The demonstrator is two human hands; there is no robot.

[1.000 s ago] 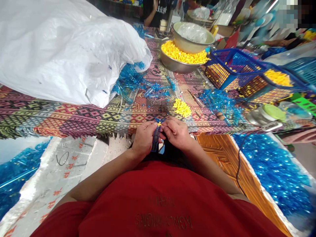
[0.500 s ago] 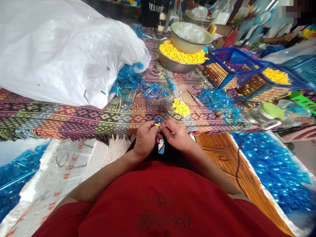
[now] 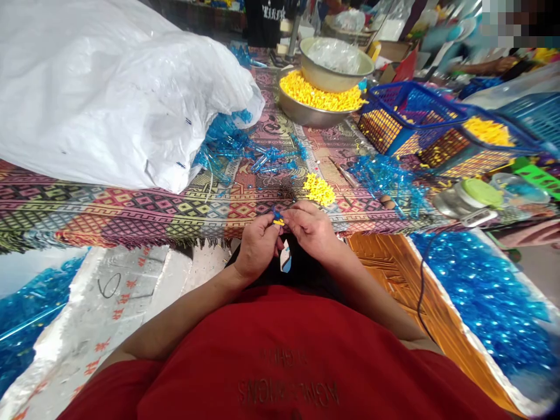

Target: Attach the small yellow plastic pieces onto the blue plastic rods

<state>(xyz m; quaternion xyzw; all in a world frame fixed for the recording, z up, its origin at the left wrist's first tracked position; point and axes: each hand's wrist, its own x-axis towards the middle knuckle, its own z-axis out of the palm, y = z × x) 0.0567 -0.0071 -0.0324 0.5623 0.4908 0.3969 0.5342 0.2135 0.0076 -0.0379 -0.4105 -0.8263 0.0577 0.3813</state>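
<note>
My left hand (image 3: pixel 258 246) and my right hand (image 3: pixel 311 229) meet just above the edge of a patterned woven cloth (image 3: pixel 131 219). Their fingertips pinch a small blue plastic piece (image 3: pixel 276 214) with a tiny yellow plastic part (image 3: pixel 279 222) against it. The left hand seems to hold the blue piece, the right the yellow part, though the fingers partly hide both. A small heap of yellow parts (image 3: pixel 319 189) lies on the cloth just beyond my right hand. Tangled blue plastic runners (image 3: pixel 273 160) lie further out.
A large white plastic sack (image 3: pixel 109 93) covers the cloth's left side. At the back stand a metal bowl of yellow parts (image 3: pixel 304 114) and a blue basket (image 3: pixel 406 119). Blue plastic piles lie on the floor at both sides (image 3: pixel 481 297). A person in black (image 3: pixel 265 11) stands beyond.
The long blue strip hanging below my hands a second ago no longer shows. My hands sit slightly higher, with the yellow part more visible between the fingertips.
</note>
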